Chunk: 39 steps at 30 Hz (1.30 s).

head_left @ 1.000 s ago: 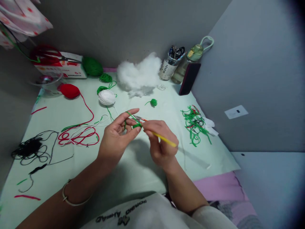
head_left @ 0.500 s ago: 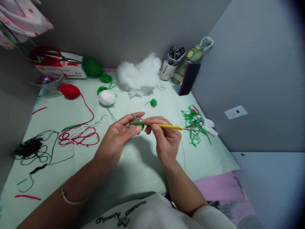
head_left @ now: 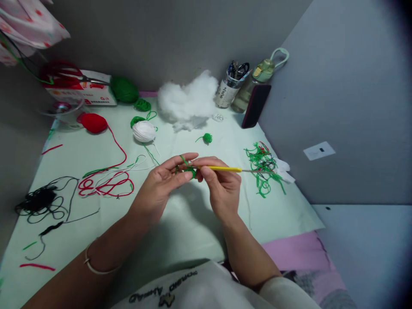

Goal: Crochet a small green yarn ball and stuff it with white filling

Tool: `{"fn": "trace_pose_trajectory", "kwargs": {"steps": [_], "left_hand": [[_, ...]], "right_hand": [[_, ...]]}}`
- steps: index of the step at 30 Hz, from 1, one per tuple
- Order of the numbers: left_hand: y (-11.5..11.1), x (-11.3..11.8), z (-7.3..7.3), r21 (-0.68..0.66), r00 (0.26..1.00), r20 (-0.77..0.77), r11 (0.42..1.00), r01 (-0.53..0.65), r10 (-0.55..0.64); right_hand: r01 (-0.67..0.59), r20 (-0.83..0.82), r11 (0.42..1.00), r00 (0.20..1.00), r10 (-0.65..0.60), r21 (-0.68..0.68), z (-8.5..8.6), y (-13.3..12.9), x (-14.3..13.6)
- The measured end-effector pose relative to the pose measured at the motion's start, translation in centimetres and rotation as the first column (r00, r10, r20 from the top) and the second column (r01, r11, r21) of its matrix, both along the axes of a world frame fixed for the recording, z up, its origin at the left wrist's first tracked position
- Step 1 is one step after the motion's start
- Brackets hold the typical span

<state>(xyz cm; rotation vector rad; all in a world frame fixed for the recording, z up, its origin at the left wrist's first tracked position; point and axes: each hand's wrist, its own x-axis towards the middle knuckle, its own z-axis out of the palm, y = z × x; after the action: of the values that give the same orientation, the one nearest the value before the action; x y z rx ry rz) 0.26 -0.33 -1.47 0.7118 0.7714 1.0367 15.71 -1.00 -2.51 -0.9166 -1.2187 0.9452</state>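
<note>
My left hand (head_left: 157, 184) pinches a small green crocheted piece (head_left: 191, 172) between thumb and fingers, and a strand of green yarn passes over its raised index finger. My right hand (head_left: 222, 184) is closed on the yellow handle of a crochet hook (head_left: 225, 169). The hook lies nearly level, its left end at the green piece and its thin metal end pointing right. Fingers and yarn hide the hook's tip. Both hands are close together above the pale cloth, fingertips almost touching.
Behind the hands lie white stuffing (head_left: 188, 101), a small green ball (head_left: 207, 138) and a white yarn ball (head_left: 144, 131). Red yarn (head_left: 94, 123) and black yarn (head_left: 40, 199) are at left. Green scraps (head_left: 262, 165), a phone (head_left: 256, 106) and a bottle (head_left: 244, 92) stand or lie at right.
The hook and my right hand have shifted slightly left, and the handle's right end is a little higher. My left hand has moved slightly right, still holding the green piece.
</note>
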Motion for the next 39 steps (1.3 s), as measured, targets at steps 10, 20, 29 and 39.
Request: {"fn": "trace_pose_trajectory", "kwargs": {"steps": [10,20,29,39], "left_hand": [[0.0,-0.4,0.1,0.062,0.991,-0.118,0.997,-0.055,0.062],[-0.3,0.4,0.6,-0.134,0.997,0.070,0.991,-0.016,0.026],[-0.1,0.1,0.6,-0.080,0.999,0.045,0.997,0.012,-0.009],[0.0,0.1,0.6,-0.234,0.986,0.169,0.971,0.044,-0.004]], "right_hand": [[-0.010,-0.128,0.998,0.992,0.003,-0.057,0.2,0.2,0.2],[0.082,0.506,0.861,0.780,-0.370,0.503,-1.4,-1.0,-0.1],[0.036,0.026,0.999,0.999,-0.037,0.034,0.2,-0.1,-0.2],[0.103,0.411,0.895,0.861,-0.298,0.434,-1.1,-0.7,0.0]]}}
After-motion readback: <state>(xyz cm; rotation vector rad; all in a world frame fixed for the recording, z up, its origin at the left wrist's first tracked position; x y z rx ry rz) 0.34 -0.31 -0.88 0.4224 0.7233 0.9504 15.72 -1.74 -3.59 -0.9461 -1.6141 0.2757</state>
